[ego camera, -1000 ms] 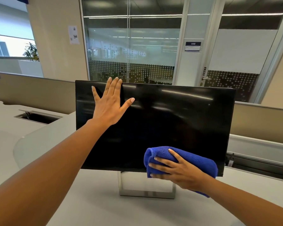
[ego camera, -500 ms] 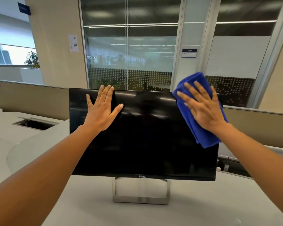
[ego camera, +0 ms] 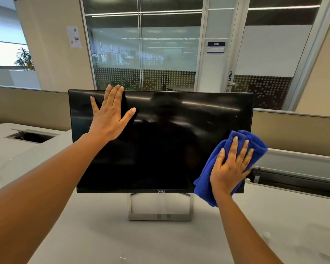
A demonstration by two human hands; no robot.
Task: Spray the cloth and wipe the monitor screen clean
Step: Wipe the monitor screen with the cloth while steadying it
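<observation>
A black monitor [ego camera: 166,145] stands on a silver stand [ego camera: 160,210] in the middle of a white desk. My left hand [ego camera: 109,117] lies flat against the screen's upper left part, fingers spread, fingertips at the top edge. My right hand [ego camera: 231,166] presses a folded blue cloth [ego camera: 206,180] against the screen's lower right corner. The cloth reaches past the monitor's right edge and hangs a little below its bottom bezel. No spray bottle is in view.
The white desk [ego camera: 179,241] spreads in front of the stand. A cable cut-out [ego camera: 31,135] opens in the desk at the left. Beige partition panels [ego camera: 295,130] run behind the monitor, with a cable tray [ego camera: 293,178] at the right. Glass walls and a door stand beyond.
My right hand carried the cloth from the screen's bottom middle up to the top right corner, then down to the lower right corner. My left hand stayed flat on the upper left.
</observation>
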